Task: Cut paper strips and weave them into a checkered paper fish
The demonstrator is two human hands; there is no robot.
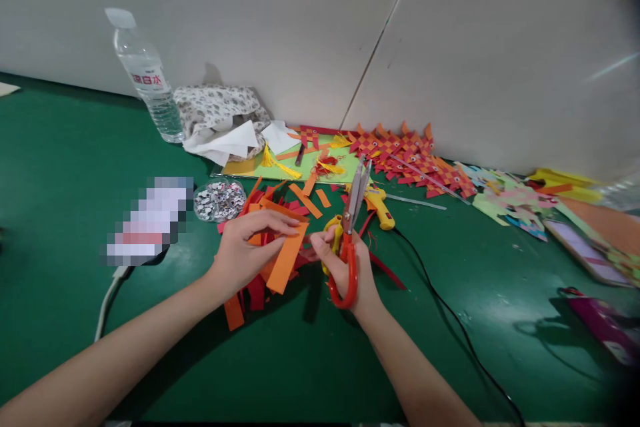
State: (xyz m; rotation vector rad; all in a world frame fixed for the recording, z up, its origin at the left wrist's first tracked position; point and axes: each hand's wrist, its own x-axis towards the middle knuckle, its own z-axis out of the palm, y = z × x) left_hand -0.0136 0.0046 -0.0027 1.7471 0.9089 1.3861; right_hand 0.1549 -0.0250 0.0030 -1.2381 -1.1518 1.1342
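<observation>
Pinched in my left hand (253,243) is an orange paper strip (287,260), slanting down toward me. My right hand (353,273) is closed on a pair of scissors (349,247) with red and yellow handles, the blades pointing up and away. The right fingertips come close to the strip's edge; whether they touch it I cannot tell. Under and behind my left hand lies a heap of red and orange paper strips (257,292). Just beyond the scissors rests a yellow glue gun (381,208), partly hidden by the blades.
A clear dish of googly eyes (219,200) and a phone (150,220) with a cable lie left. Behind stand a water bottle (149,77) and a patterned pouch (220,107). Woven paper fish (400,153) line the wall. The glue gun's black cord (450,313) runs right.
</observation>
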